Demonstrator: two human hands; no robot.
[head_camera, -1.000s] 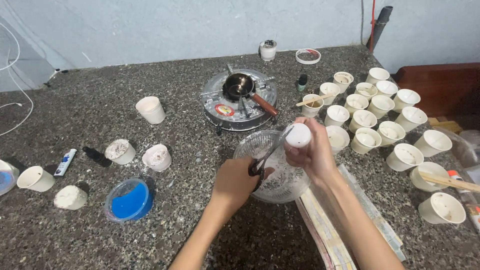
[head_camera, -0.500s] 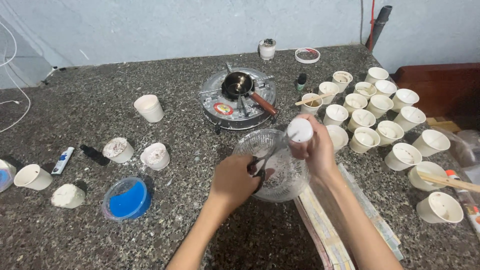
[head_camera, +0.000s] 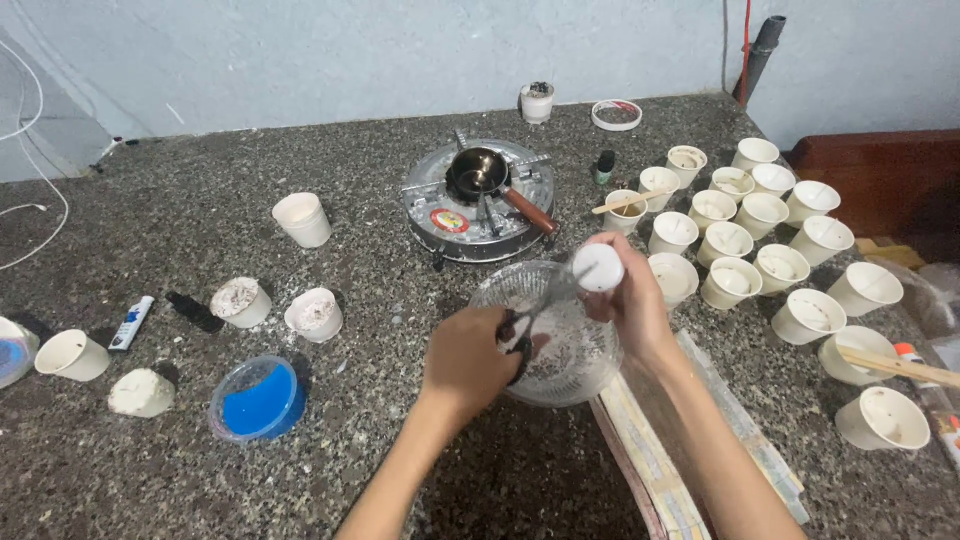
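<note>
Left hand (head_camera: 468, 355) grips scissors (head_camera: 530, 320), blades angled up-right toward the white cup (head_camera: 598, 268) pinched in the right hand (head_camera: 630, 305), above the clear bowl (head_camera: 590, 360).

Round red-yellow label (head_camera: 451, 220) on stove (head_camera: 430, 190)

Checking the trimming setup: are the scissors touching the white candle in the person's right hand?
Touching. The head view shows the scissors, held by the left hand, with blade tips meeting the white candle in the right hand over the glass bowl.
</note>
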